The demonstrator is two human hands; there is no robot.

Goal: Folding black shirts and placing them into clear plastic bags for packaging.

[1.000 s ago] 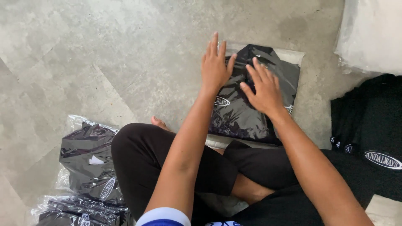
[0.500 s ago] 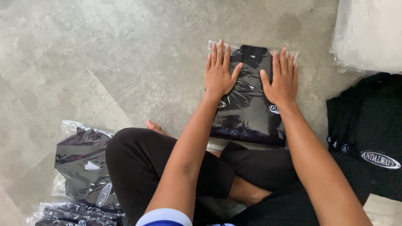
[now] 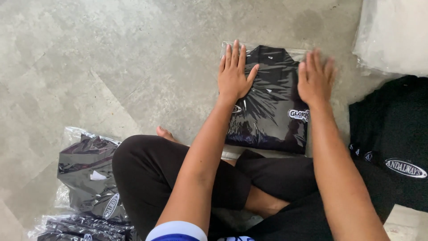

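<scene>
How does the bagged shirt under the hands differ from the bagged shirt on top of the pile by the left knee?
The bagged shirt under the hands lies flat and smooth on the grey floor, pressed by the left hand and right hand; the pile's top bagged shirt is untouched and its plastic is crumpled. The first lies alone; the second rests on other packs. Both are black folded shirts in clear bags.

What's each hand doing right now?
Left hand: open, flat on the bagged shirt.
Right hand: open, flat on the shirt's right edge, blurred.
</scene>
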